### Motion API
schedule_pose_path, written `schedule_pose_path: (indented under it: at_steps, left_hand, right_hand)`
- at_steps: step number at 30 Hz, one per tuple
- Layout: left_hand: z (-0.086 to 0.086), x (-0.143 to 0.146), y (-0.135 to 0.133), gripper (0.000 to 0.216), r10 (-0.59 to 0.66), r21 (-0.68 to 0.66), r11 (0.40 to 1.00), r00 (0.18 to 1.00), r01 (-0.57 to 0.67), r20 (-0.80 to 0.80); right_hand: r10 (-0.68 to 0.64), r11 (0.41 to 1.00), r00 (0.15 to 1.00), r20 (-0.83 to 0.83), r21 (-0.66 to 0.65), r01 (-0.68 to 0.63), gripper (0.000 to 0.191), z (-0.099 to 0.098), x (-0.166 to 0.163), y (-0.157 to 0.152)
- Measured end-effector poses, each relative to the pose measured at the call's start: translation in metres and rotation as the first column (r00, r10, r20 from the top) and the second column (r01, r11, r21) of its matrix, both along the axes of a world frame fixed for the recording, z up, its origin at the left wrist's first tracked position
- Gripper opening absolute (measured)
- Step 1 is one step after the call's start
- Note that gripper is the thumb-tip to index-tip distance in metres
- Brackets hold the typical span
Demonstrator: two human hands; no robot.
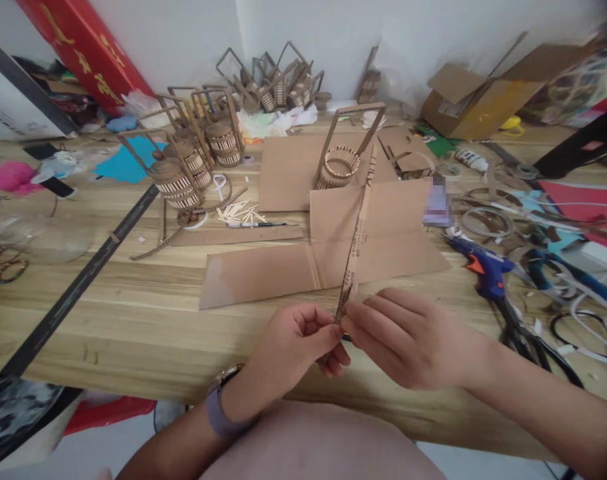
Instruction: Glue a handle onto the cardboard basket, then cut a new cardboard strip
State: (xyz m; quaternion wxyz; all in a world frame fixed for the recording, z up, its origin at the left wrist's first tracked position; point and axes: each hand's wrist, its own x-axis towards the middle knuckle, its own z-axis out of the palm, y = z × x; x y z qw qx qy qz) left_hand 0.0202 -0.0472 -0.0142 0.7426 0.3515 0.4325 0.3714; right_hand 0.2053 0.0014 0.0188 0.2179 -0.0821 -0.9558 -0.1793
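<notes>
A long, narrow cardboard strip (355,253) with printing on it rises from between my fingers and leans away over the table. My left hand (303,343) pinches its near end between thumb and fingers. Right beside it, my right hand (398,333) is closed on the same end, fingertips almost touching those of the left. What exactly lies between the fingertips is partly hidden. Beyond the hands lies a folded cardboard sheet (263,270). Behind that stands a small round basket (339,167) with a tall square handle and a striped side.
Finished-looking handled baskets (176,183) stand at the left, and several more (278,90) lie along the wall. A blue glue gun (486,267) and black-handled scissors (526,337) lie to the right near coiled strips. Small sticks (241,212) and a pen (256,225) lie mid-table. An opened box (503,87) sits at the back right.
</notes>
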Motion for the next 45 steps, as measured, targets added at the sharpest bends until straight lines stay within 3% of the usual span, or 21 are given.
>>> schedule_pose_path:
  at_steps: [2,5,8,10,17,21,24,31,34,37,39,41,45]
  left_hand:
    - [0.001,0.000,-0.001,0.044,0.001,0.009,1.000,1.000,-0.001,-0.005]
    - [0.003,-0.001,-0.001,0.038,0.009,0.031,0.999,1.000,-0.008,-0.030]
    - [0.004,-0.001,0.000,0.032,0.014,0.037,0.999,0.998,-0.012,-0.058]
    - [0.004,-0.001,0.001,0.031,0.019,0.032,0.999,0.998,-0.016,-0.067]
    - [0.003,0.000,-0.001,0.035,0.017,0.037,0.999,0.996,-0.014,-0.083]
    - [0.003,0.001,-0.001,0.035,0.023,0.049,0.999,0.995,-0.018,-0.098]
    - [0.002,0.001,-0.002,0.032,0.022,0.060,0.998,0.994,-0.015,-0.106]
    - [0.001,0.002,-0.005,0.020,0.001,0.115,0.993,0.991,0.014,-0.133]
    - [0.001,0.002,-0.006,0.013,0.000,0.168,0.985,0.984,0.031,-0.178]
    - [-0.001,0.001,-0.006,0.010,0.001,0.209,0.977,0.972,0.050,-0.237]
    - [-0.003,0.000,-0.006,0.010,0.009,0.227,0.972,0.962,0.056,-0.275]
    - [-0.005,-0.001,-0.007,0.011,0.021,0.244,0.968,0.951,0.058,-0.309]
    - [-0.005,0.000,-0.008,0.014,0.019,0.284,0.954,0.929,0.093,-0.369]
  right_hand:
    - [-0.014,0.999,1.000,-0.004,-0.038,0.014,0.032,-0.002,0.000,0.003]
    - [-0.094,0.973,0.994,-0.063,-0.216,0.078,0.031,-0.008,-0.001,0.004]
    - [-0.195,0.885,0.973,-0.119,-0.449,0.123,0.028,-0.011,-0.001,0.002]
    - [-0.216,0.845,0.966,-0.140,-0.523,0.113,0.023,-0.012,0.001,0.000]
    - [-0.139,0.912,0.985,-0.101,-0.401,0.088,0.022,-0.012,0.010,-0.004]
    - [-0.081,0.962,0.996,-0.035,-0.265,0.069,0.034,-0.004,0.008,-0.005]
    - [-0.095,0.966,0.995,-0.027,-0.243,0.086,0.041,-0.001,0.006,-0.006]
    - [-0.187,0.963,0.977,-0.104,-0.214,0.162,0.022,-0.019,0.004,-0.012]
    - [-0.307,0.892,0.925,-0.222,-0.405,0.199,0.016,-0.027,-0.002,-0.017]
    - [-0.427,0.740,0.866,-0.261,-0.651,0.168,0.015,-0.032,-0.006,-0.021]
    - [-0.444,0.698,0.859,-0.254,-0.699,0.155,0.015,-0.033,-0.005,-0.023]
    - [-0.409,0.750,0.880,-0.241,-0.638,0.173,0.013,-0.032,-0.002,-0.023]
    - [-0.262,0.916,0.955,-0.141,-0.348,0.200,0.023,-0.021,0.007,-0.022]
